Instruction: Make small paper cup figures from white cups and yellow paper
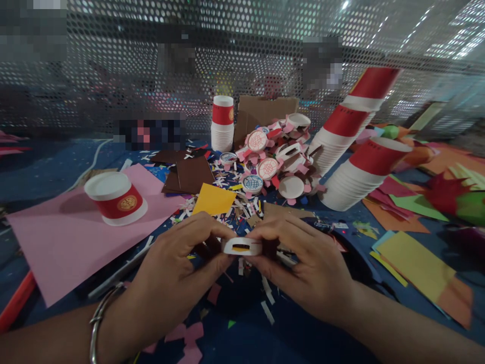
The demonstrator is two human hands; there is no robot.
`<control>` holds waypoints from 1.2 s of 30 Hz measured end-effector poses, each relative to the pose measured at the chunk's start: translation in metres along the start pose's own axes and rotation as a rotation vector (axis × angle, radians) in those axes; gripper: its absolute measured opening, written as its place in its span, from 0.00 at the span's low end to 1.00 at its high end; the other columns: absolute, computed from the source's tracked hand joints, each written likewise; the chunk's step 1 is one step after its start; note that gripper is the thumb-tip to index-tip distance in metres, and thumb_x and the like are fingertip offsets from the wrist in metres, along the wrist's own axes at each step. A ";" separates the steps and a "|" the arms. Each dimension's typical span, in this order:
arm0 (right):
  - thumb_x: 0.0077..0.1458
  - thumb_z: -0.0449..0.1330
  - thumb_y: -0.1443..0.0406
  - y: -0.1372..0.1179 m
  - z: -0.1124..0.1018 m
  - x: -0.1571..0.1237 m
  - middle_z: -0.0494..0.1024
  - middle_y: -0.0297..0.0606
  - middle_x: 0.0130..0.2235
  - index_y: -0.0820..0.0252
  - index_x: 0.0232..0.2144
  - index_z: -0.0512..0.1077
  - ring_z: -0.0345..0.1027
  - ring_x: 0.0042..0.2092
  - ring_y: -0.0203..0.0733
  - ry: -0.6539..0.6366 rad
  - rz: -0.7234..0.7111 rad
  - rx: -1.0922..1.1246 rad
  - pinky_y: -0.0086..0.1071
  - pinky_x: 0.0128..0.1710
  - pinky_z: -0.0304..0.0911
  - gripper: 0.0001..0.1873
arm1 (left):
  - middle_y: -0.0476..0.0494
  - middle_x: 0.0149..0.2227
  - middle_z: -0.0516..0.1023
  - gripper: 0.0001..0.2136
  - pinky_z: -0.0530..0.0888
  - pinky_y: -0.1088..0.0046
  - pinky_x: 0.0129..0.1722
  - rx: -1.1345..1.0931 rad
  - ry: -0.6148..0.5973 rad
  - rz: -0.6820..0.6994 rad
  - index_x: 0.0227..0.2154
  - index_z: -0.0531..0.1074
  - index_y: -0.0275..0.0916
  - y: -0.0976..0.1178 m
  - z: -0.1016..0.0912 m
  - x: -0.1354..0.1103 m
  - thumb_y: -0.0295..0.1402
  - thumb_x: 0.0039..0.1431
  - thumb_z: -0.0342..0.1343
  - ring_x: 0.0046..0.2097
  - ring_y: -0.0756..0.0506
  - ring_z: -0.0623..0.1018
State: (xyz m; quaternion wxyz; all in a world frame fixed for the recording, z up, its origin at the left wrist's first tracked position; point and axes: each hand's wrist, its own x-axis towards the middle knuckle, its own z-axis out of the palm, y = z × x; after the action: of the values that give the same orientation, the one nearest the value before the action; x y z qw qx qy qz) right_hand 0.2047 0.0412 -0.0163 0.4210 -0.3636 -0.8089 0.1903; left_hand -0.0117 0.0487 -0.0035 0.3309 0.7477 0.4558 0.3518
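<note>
Between both hands, near the middle of the view, is a small white cut paper-cup base (227,246) with a narrow dark slot in its side. The fingers and thumb of my left hand (182,258) pinch its left end. At the right end, my right hand (303,258) grips it the same way. A bit of yellow shows inside the slot. Just beyond my hands lies a square of yellow-orange paper (214,198) among paper scraps. A red and white paper cup (117,199) rests upside down on pink paper (49,242) to the left.
A pile of cut cup bases (267,168), some with drawn patterns, sits beyond my hands. Stacked paper cups (222,124) stand behind it, with leaning cup stacks (352,174) to the right. Yellow paper sheets (417,258) lie at right. A perforated metal screen (132,65) rises behind.
</note>
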 end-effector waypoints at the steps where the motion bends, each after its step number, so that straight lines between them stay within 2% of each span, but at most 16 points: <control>1: 0.60 0.65 0.69 0.000 0.000 0.000 0.79 0.34 0.36 0.55 0.42 0.74 0.72 0.34 0.38 0.003 -0.009 0.001 0.30 0.33 0.70 0.08 | 0.49 0.33 0.82 0.01 0.72 0.72 0.33 0.001 -0.004 0.001 0.34 0.80 0.46 0.000 0.000 0.000 0.35 0.62 0.64 0.33 0.45 0.79; 5: 0.60 0.65 0.71 -0.002 -0.002 0.000 0.78 0.34 0.36 0.56 0.41 0.74 0.73 0.36 0.37 0.008 -0.021 0.002 0.28 0.35 0.70 0.08 | 0.51 0.33 0.82 0.01 0.72 0.72 0.33 0.039 0.016 0.054 0.36 0.79 0.48 0.000 -0.001 -0.004 0.34 0.62 0.64 0.33 0.46 0.79; 9: 0.59 0.65 0.71 -0.002 -0.003 -0.002 0.79 0.36 0.38 0.59 0.41 0.74 0.74 0.39 0.37 0.007 -0.050 0.011 0.27 0.39 0.70 0.08 | 0.51 0.41 0.84 0.11 0.74 0.72 0.43 0.127 0.036 0.216 0.47 0.78 0.53 -0.001 -0.001 -0.008 0.32 0.63 0.64 0.40 0.46 0.81; 12: 0.60 0.65 0.71 0.000 -0.001 -0.002 0.79 0.37 0.38 0.60 0.41 0.74 0.75 0.40 0.37 0.004 -0.059 0.019 0.28 0.40 0.70 0.07 | 0.49 0.43 0.84 0.11 0.74 0.70 0.48 0.153 -0.006 0.261 0.46 0.79 0.53 0.000 -0.002 -0.009 0.29 0.64 0.62 0.45 0.44 0.81; 20: 0.62 0.63 0.70 -0.002 -0.002 0.000 0.79 0.39 0.37 0.61 0.39 0.73 0.74 0.39 0.39 -0.038 -0.102 0.027 0.30 0.39 0.69 0.03 | 0.47 0.40 0.84 0.08 0.76 0.69 0.43 0.198 0.004 0.320 0.44 0.78 0.47 0.005 -0.004 -0.007 0.31 0.62 0.64 0.40 0.43 0.81; 26: 0.62 0.62 0.70 -0.002 -0.004 0.001 0.78 0.38 0.36 0.62 0.38 0.73 0.74 0.37 0.38 -0.047 -0.136 0.035 0.29 0.37 0.69 0.01 | 0.49 0.36 0.83 0.06 0.79 0.74 0.38 0.219 0.047 0.488 0.40 0.76 0.44 0.006 -0.003 -0.007 0.27 0.62 0.62 0.37 0.47 0.81; 31: 0.62 0.62 0.71 -0.001 -0.004 0.001 0.79 0.40 0.37 0.63 0.39 0.74 0.75 0.39 0.39 -0.048 -0.156 0.009 0.30 0.38 0.69 0.02 | 0.51 0.36 0.83 0.06 0.80 0.73 0.39 0.271 0.083 0.450 0.42 0.75 0.44 0.005 -0.002 -0.009 0.34 0.64 0.63 0.36 0.48 0.81; 36: 0.63 0.62 0.71 0.000 -0.003 0.002 0.79 0.41 0.36 0.65 0.38 0.74 0.75 0.38 0.40 -0.047 -0.185 -0.015 0.31 0.38 0.69 0.02 | 0.51 0.36 0.83 0.06 0.80 0.72 0.37 0.236 0.078 0.420 0.43 0.77 0.47 0.002 -0.001 -0.009 0.34 0.63 0.63 0.36 0.47 0.81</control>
State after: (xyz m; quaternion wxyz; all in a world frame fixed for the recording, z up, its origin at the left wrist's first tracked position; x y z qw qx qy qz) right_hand 0.2065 0.0424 -0.0135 0.4152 -0.2859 -0.8500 0.1531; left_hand -0.0146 0.0401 -0.0038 0.1430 0.8454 0.3407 0.3857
